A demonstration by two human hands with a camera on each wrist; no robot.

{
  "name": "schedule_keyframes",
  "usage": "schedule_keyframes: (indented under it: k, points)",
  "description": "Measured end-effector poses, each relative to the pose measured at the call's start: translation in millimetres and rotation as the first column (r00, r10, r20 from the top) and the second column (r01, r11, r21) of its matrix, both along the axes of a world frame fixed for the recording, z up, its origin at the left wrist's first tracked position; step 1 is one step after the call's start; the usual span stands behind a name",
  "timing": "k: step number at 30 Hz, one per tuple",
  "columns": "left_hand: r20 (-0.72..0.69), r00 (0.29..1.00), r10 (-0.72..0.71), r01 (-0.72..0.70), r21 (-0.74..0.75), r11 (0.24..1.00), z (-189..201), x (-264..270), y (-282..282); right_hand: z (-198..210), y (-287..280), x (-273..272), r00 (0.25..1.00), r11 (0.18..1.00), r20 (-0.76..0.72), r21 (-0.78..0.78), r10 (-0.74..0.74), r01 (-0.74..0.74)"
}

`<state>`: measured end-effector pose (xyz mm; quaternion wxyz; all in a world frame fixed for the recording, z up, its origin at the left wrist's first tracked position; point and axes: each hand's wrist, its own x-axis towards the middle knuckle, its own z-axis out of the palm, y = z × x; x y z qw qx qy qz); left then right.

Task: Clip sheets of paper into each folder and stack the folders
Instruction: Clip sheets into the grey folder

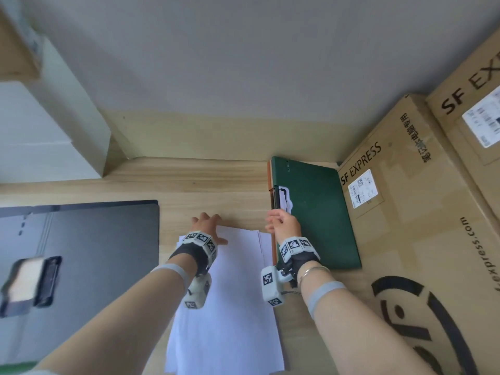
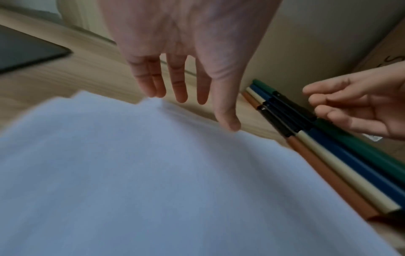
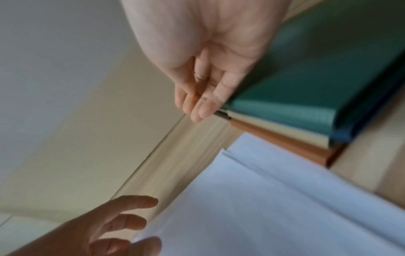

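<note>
A loose pile of white paper sheets (image 1: 230,293) lies on the wooden table in front of me. My left hand (image 1: 207,221) hovers over its far edge with straight, spread fingers; in the left wrist view the thumb (image 2: 228,123) touches the paper (image 2: 153,173). To the right sits a stack of closed folders with a green one (image 1: 316,212) on top and blue, cream and orange (image 2: 328,173) ones below. My right hand (image 1: 278,220) is at the stack's left edge beside the black clips, fingers (image 3: 199,109) relaxed against the green cover (image 3: 306,86), holding nothing.
A black folder (image 1: 94,239) lies open at the left with its clip (image 1: 32,282) raised. Large cardboard boxes (image 1: 419,212) stand against the folder stack on the right. A white box (image 1: 40,131) stands at the back left, and a grey wall closes the far side.
</note>
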<state>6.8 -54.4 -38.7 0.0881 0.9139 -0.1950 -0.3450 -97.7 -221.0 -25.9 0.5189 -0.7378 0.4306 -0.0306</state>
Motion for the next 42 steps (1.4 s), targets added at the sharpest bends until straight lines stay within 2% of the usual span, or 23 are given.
schedule_keyframes:
  k: [2,5,8,15,22,27,32,34,37,42]
  points:
    - [0.013,0.999,-0.033,0.032,0.039,0.999,-2.4,-2.6,22.1,-3.5,19.2,1.9,0.998,0.999,-0.050,0.036,0.023,-0.021]
    - [0.039,0.994,-0.099,0.096,0.066,0.993,-9.4,-7.2,47.3,-9.6,36.8,-2.4,0.974,0.994,-0.200,-0.002,0.103,-0.105]
    - [0.071,0.987,-0.145,0.139,0.078,0.987,-14.0,-10.6,59.1,-11.3,47.5,-9.4,0.948,0.992,-0.294,0.004,0.120,-0.124]
    - [0.064,0.987,-0.145,0.141,0.055,0.988,-13.3,-12.2,60.4,-11.0,55.4,-17.5,0.939,0.999,-0.343,-0.001,0.038,-0.041]
    - [-0.066,0.995,0.078,-0.089,-0.186,0.979,-9.1,-1.5,67.8,-17.0,59.5,-28.7,0.945,0.999,-0.323,0.035,0.049,-0.040]
    - [-0.136,0.968,0.212,-0.244,-0.299,0.923,-3.4,7.0,73.8,-17.9,63.5,-27.1,0.958,0.999,-0.285,-0.026,0.019,-0.028]
    - [-0.197,0.935,0.295,-0.349,-0.351,0.869,-1.2,7.6,78.2,-14.1,66.0,-26.3,0.961,0.997,-0.277,-0.070,0.008,-0.028]
    - [-0.238,0.901,0.362,-0.430,-0.382,0.818,-2.3,6.9,80.8,-14.5,65.4,-24.0,0.963,0.997,-0.269,-0.074,-0.028,0.008]
    - [-0.344,0.799,0.494,-0.600,-0.393,0.697,-4.5,5.3,86.4,-17.3,61.2,-20.9,0.970,0.997,-0.233,-0.065,-0.066,0.052]
    - [-0.521,0.672,0.526,-0.729,-0.345,0.591,-7.2,5.4,92.6,-10.2,56.2,-14.6,0.973,0.992,-0.194,-0.051,-0.125,0.117]
